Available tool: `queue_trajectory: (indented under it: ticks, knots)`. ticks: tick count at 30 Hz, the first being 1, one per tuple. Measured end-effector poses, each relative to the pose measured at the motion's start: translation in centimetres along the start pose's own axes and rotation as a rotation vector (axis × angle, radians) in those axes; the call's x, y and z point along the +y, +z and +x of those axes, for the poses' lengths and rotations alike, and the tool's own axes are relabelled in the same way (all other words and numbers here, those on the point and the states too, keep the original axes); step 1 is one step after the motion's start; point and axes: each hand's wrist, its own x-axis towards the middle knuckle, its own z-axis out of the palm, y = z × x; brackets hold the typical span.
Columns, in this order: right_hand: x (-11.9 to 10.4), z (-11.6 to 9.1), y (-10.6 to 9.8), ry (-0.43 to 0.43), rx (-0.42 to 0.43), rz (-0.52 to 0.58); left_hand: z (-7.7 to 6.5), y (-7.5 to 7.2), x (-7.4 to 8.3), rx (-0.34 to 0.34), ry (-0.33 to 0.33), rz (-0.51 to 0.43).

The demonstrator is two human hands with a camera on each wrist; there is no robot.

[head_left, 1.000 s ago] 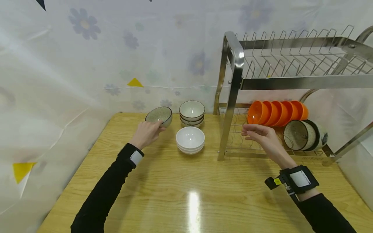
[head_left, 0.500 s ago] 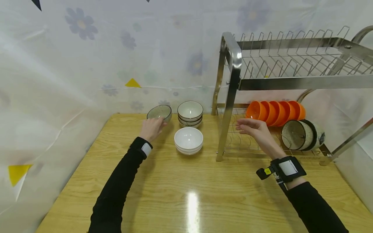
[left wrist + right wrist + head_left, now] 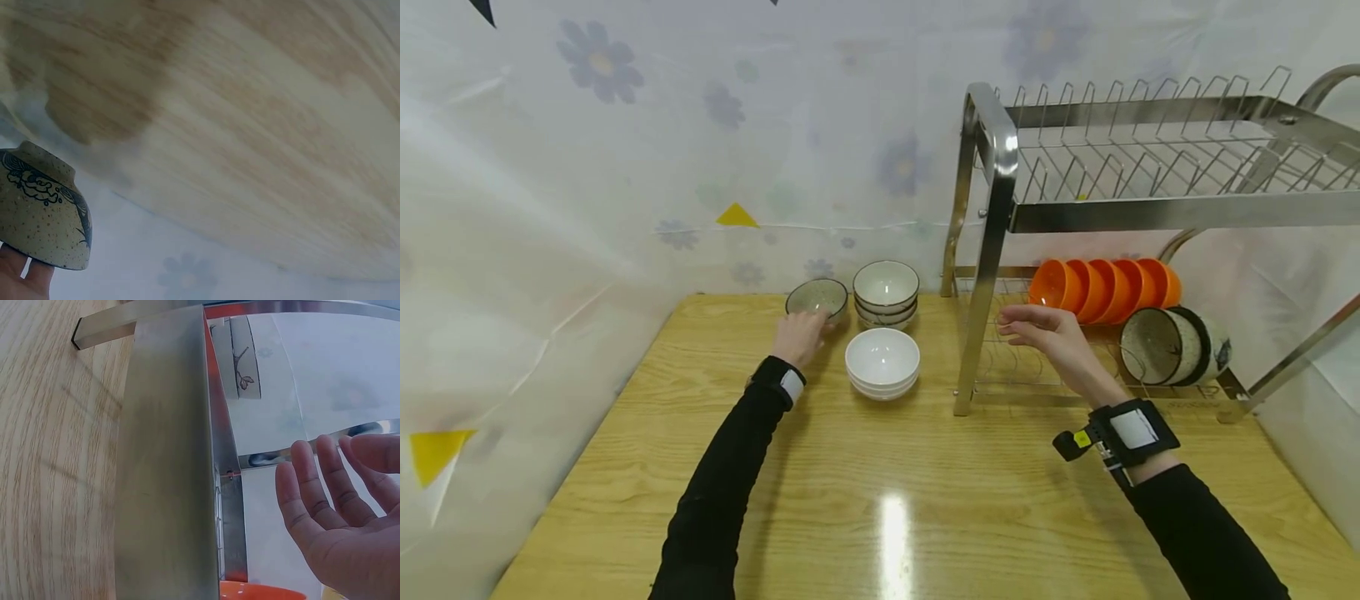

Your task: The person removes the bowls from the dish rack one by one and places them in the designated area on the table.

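My left hand (image 3: pixel 799 337) grips the near rim of a speckled bowl (image 3: pixel 817 297) at the back of the table, just left of a stack of dark-rimmed bowls (image 3: pixel 886 287). In the left wrist view, the bowl's speckled outside (image 3: pixel 44 219) shows a blue pattern, and fingers (image 3: pixel 39 275) lie at its rim. My right hand (image 3: pixel 1060 342) holds nothing; it hovers at the front of the dish rack (image 3: pixel 1000 250) with fingers loosely bent. Its palm and spread fingers (image 3: pixel 334 481) show beside the metal frame in the right wrist view.
White bowls (image 3: pixel 883 362) are stacked in front of the dark-rimmed ones. On the rack's lower tier, several orange bowls (image 3: pixel 1054 286) stand in a row, with speckled bowls (image 3: pixel 1157 348) in front. The wire upper tier (image 3: pixel 1150 150) overhangs them. A patterned sheet (image 3: pixel 820 125) hangs behind.
My left hand has carried the speckled bowl right, nearer the dark-rimmed stack, and the bowl looks less tilted. My right hand has shifted slightly left and remains free. The head view has shifted slightly.
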Motion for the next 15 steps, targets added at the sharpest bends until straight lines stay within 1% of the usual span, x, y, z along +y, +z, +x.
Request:
queue_trajectory:
  ticks: [5,11,15]
  knots:
    - [0.1,-0.1,-0.1,0.018,0.003,-0.016,-0.1,0.7,-0.2,0.000,-0.009,-0.013]
    - [0.2,-0.3,-0.2,0.004,-0.012,-0.004,-0.3,1.1,-0.4,0.006,-0.021,-0.011]
    - [0.1,-0.4,-0.4,-0.003,-0.017,0.001,-0.2,1.1,-0.3,-0.021,-0.022,-0.003]
